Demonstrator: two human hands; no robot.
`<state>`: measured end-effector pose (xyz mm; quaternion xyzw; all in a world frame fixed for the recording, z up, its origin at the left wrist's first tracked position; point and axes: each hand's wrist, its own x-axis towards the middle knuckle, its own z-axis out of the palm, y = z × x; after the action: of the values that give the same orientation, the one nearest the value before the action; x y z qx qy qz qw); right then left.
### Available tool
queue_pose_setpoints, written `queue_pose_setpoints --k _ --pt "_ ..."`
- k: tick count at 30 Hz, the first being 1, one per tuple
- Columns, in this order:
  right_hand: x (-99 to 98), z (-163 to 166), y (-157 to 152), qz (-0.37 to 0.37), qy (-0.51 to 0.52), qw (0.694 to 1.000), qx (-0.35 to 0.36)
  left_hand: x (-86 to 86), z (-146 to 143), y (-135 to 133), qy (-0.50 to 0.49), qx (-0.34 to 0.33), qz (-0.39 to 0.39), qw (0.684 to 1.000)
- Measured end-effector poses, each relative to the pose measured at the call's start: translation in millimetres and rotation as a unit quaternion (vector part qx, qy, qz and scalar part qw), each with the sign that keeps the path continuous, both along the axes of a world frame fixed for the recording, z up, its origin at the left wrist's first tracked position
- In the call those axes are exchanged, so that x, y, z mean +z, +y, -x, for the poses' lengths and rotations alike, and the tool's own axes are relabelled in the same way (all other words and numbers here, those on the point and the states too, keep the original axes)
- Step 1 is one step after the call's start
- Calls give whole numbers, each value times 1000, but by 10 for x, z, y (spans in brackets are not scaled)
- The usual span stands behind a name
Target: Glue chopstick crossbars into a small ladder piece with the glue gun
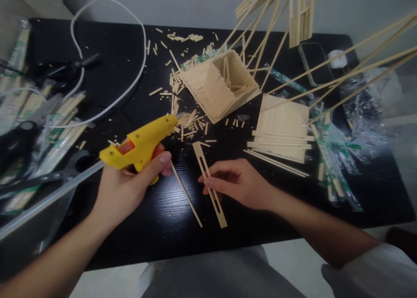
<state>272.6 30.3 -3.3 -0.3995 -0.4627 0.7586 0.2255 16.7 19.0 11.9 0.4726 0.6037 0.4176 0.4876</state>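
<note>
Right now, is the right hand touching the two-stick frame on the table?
Touching. The head view shows the right hand gripping the two-stick frame at its middle.

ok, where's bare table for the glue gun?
Bare: near edge between left hand, gripping glue gun, and right hand on stick frame, below the loose stick; inside white cable loop. Crowded: offcuts around stick box, wrappers right, chopstick packs left.

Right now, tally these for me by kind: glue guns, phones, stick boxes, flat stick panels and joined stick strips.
Glue gun: 1, gripped in the left hand
Phone: 1
Stick box: 1
Flat stick panel: 1
Joined stick strip: 1, held by the right hand
Total: 5
</note>
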Motion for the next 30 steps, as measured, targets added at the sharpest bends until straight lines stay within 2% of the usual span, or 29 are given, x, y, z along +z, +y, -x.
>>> queue_pose_setpoints --k 4,10,17,21,30 --pt "11 -10 -23 -16 -1 999 37 -24 4 18 -105 8 60 993" --pt "23 -18 -32 -48 -7 997 59 -56 -14 -21 -161 1 87 983" --pt "14 -14 -34 -64 -15 996 58 -40 11 -32 -165 -5 91 982" --pt "7 -13 -36 -64 -18 996 61 -56 36 -50 -132 -3 85 988" --pt "27 -33 -14 -19 -19 998 61 -12 -37 -44 -85 30 65 994"
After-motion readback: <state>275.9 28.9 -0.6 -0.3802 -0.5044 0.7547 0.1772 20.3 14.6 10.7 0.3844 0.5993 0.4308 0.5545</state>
